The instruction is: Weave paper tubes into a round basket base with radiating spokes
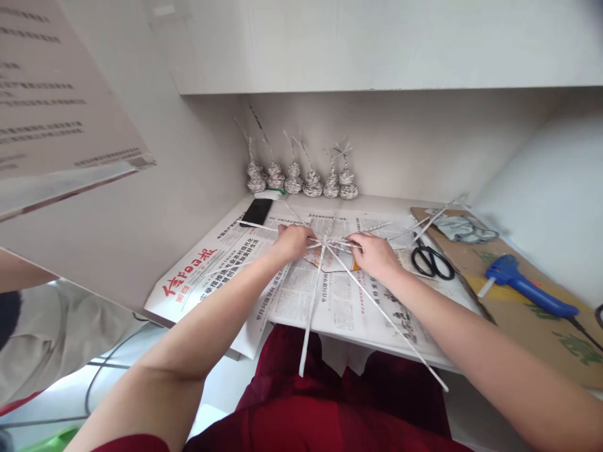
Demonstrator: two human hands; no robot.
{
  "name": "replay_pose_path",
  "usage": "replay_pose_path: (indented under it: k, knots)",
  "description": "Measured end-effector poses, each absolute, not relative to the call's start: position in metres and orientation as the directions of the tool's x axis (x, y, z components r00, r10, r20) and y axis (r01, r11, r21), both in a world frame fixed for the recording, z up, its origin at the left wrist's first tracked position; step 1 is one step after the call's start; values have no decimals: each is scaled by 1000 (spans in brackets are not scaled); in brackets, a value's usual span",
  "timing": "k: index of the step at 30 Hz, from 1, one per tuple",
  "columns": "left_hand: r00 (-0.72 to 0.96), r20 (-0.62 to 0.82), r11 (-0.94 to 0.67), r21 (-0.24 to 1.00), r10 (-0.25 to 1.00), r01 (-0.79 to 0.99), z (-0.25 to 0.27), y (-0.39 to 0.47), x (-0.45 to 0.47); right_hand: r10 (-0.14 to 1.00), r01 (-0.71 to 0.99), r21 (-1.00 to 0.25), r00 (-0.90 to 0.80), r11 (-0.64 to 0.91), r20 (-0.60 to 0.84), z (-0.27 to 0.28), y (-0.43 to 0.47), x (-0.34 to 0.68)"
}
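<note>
Several thin white rolled paper strips (324,242) cross at a woven centre and fan out like spokes, some hanging past the table's front edge. My left hand (296,242) is closed on the strips just left of that crossing. On its right, my right hand (375,254) pinches a strip between thumb and fingers. Beneath the strips, between my hands, lies a flat piece with a white, brown and orange surface (336,260); what it is I cannot make out. Newspaper sheets (296,301) cover the table under both hands.
Several gourd-shaped woven paper pieces (312,183) stand along the back wall. A black phone (256,212) lies at the left. To the right are black-handled scissors (432,260), a blue glue gun (530,285) on cardboard (532,339), and a grey crumpled glove-like item (464,228).
</note>
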State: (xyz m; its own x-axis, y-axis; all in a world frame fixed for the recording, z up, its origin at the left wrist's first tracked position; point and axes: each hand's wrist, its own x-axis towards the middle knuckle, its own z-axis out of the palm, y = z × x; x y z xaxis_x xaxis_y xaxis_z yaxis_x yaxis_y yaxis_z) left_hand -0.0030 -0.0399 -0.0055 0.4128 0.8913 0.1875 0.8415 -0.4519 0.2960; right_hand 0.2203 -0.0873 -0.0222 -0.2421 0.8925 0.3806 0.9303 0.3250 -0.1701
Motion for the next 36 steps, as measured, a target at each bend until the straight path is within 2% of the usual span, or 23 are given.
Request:
replay_pose_path:
  k: [4, 7, 10, 13, 18, 23, 28, 32, 36]
  knots:
    - [403, 200, -443, 241, 893, 864, -1, -39, -4, 883, 917, -175, -273, 359, 381, -18, -94, 211]
    - [398, 211, -447, 305, 893, 841, 3, -42, -3, 874, 915, -213, -227, 342, 429, -12, -88, 209]
    - [397, 282, -478, 337, 873, 811, 0, -44, -2, 870, 912, -240, -199, 333, 451, -8, -77, 209]
    - [390, 353, -500, 315, 850, 807, -10, -43, -1, 878, 909, -225, -235, 350, 416, -11, -68, 206]
    - [389, 360, -501, 302, 848, 811, -22, -43, -1, 888, 894, -235, -284, 381, 361, -26, -67, 201]
    - [342, 344, -451, 315, 874, 835, -22, -46, -4, 891, 897, -206, -314, 392, 328, -28, -74, 202]
    - [263, 379, -380, 276, 887, 883, -13, -52, -6, 883, 889, -176, -360, 422, 301, -27, -75, 201]
    - [234, 279, -320, 318, 931, 893, -9, -58, -6, 883, 899, -179, -326, 401, 338, -25, -76, 201]
    - [254, 172, -306, 481, 952, 822, -4, -59, -9, 837, 883, -244, -245, 401, 489, -18, -79, 204]
